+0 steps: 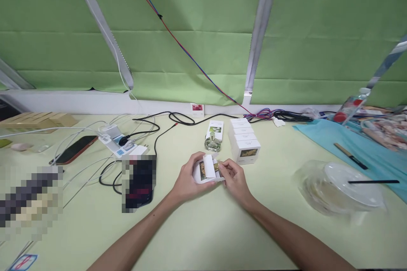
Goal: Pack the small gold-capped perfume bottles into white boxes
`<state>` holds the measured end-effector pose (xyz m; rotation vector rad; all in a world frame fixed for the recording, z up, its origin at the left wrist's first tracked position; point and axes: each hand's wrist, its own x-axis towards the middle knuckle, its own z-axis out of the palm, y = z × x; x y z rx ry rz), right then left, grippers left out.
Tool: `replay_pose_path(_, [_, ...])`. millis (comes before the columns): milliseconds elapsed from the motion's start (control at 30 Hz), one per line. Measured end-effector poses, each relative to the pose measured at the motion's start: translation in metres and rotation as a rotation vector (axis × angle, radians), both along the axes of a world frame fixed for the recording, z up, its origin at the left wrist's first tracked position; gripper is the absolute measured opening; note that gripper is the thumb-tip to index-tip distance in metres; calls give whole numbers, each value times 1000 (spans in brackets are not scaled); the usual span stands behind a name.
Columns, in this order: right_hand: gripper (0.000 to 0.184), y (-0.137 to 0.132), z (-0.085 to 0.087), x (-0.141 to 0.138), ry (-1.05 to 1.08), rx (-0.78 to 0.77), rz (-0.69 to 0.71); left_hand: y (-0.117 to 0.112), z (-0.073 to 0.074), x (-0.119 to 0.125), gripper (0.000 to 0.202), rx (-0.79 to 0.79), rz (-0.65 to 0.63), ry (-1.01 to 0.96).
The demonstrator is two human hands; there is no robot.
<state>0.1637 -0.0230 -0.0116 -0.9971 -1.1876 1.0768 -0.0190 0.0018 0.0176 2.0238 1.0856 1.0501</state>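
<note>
My left hand (187,180) is wrapped round a small white carton (210,167) with its flap up and a dark gold picture on it. At the carton's open side, the fingers of my right hand (233,175) pinch a yellow-green piece (216,167). It looks like a perfume bottle, but the carton and fingers hide most of it. Just beyond my hands a clear green perfume bottle (212,143) stands upright, in front of a white box with a green picture (217,128). To the right of it is a row of several white perfume boxes (246,146).
A power strip (119,142), cables and a phone (74,149) lie to the left, with a blurred dark object (139,184) nearer. On the right are a bagged tape roll (352,186), a knife (349,155), a blue cloth (324,135) and a plastic bottle (351,106). A small box (197,110) stands by the wall.
</note>
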Motion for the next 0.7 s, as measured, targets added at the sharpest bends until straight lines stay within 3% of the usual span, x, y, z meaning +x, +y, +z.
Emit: replay_pose_path(700, [40,8,-1,4,51,-34,56,-3,-4,2,77,28,-23,19])
